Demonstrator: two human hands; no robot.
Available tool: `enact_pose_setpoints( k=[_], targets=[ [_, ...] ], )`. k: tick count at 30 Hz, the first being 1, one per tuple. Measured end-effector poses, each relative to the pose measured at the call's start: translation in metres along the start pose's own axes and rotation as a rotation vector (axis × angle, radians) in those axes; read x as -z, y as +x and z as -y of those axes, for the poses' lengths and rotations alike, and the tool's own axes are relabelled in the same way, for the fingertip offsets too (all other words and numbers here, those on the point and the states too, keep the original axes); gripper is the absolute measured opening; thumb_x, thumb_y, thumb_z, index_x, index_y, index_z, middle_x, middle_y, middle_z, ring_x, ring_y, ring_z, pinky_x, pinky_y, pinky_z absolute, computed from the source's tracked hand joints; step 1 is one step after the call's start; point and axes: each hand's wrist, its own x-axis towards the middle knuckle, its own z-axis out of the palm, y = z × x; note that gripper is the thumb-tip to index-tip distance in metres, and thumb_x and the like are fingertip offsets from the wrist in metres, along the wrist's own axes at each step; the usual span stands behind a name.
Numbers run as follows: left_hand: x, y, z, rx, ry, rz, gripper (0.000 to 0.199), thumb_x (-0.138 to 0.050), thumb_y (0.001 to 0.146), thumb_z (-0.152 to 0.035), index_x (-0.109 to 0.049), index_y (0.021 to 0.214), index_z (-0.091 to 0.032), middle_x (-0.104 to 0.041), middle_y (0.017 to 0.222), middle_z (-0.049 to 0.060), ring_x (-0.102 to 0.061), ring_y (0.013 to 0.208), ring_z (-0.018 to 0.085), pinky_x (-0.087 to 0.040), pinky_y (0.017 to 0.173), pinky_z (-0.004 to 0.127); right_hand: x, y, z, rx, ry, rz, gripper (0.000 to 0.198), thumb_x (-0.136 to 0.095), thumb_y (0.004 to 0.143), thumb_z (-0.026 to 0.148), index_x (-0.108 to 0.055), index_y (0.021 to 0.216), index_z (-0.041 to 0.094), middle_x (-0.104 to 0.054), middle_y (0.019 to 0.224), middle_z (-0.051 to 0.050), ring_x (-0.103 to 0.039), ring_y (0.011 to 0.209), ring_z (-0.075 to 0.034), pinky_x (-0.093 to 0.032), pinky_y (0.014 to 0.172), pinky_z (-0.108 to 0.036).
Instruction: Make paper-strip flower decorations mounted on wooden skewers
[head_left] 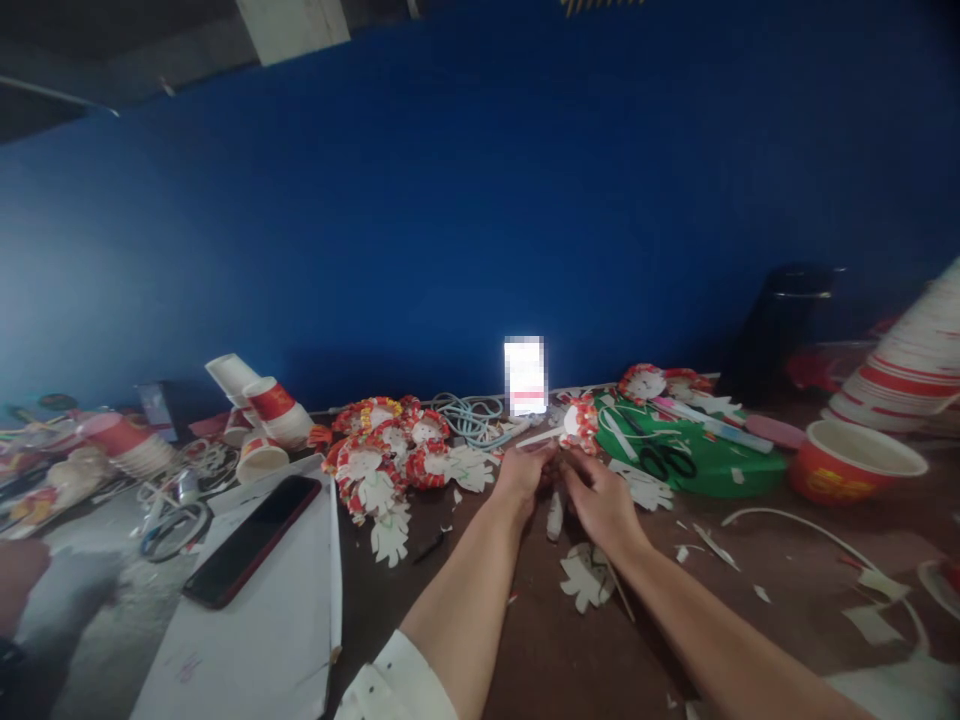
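Note:
My left hand (523, 478) and my right hand (600, 492) meet over the brown table, fingers closed in a pinch. Between them is a small red-and-white paper craft piece (580, 424), its lower part hidden by the fingers. A white strip (541, 437) sticks out above my left hand. Under the hands lies a whitish, narrow object (555, 515) that I cannot make out. Nearer me rests a white leaf-shaped paper cutout (587, 578), close to my right wrist. To the left is a pile of red-and-white paper pieces (386, 450) with white cutouts.
A phone (253, 540) lies on a white board (247, 640) at left, near tipped paper cups (274, 410). At right are a green sheet (720, 460) with black-handled scissors (660, 462), a red paper bowl (855, 465) and stacked cups (900, 370). A blue wall (450, 200) stands behind.

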Motion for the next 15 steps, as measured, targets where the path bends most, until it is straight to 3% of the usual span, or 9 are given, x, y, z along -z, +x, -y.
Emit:
enact_pose_setpoints(
  k=[2,7,12,15],
  targets=[
    [-0.0002,-0.0001,0.0003,0.000,-0.007,-0.029,0.029,-0.087,0.061,-0.026,-0.061,0.062,-0.012,-0.048,0.048,-0.004,-0.042,0.043,0.006,-0.035,0.047,0.021,-0.0016,-0.0001,-0.0019,-0.017,0.045,0.013,0.058,-0.056,0.077,0.051,-0.072,0.117,0.012,-0.059,0.050,0.001,-0.052,0.045,-0.018,-0.040,0.049,-0.030],
    [-0.0002,0.0001,0.0012,0.022,-0.021,-0.061,0.029,-0.088,0.060,-0.024,-0.062,0.065,-0.013,-0.052,0.050,-0.003,-0.046,0.044,0.006,-0.035,0.046,0.020,-0.0051,-0.0029,-0.0009,-0.108,0.251,0.059,0.048,-0.063,0.074,0.052,-0.072,0.102,0.014,-0.050,0.045,0.005,-0.044,0.040,-0.014,-0.033,0.042,-0.026],
    [0.0015,0.0027,0.0043,-0.021,-0.039,-0.033,0.027,-0.087,0.059,-0.024,-0.068,0.072,-0.011,-0.063,0.061,0.002,-0.054,0.050,0.009,-0.040,0.049,0.022,-0.0060,-0.0038,0.0045,-0.210,0.388,0.042,0.059,-0.072,0.066,0.047,-0.071,0.114,0.012,-0.051,0.047,0.006,-0.043,0.042,-0.011,-0.030,0.039,-0.023],
    [0.0031,0.0046,0.0071,0.002,-0.024,-0.056,0.029,-0.089,0.058,-0.024,-0.068,0.072,-0.011,-0.063,0.059,0.001,-0.054,0.050,0.009,-0.041,0.050,0.021,-0.0075,-0.0010,0.0014,-0.240,0.467,0.046,0.064,-0.076,0.064,0.045,-0.070,0.119,0.014,-0.052,0.050,0.006,-0.043,0.043,-0.010,-0.030,0.039,-0.022]
  ],
)
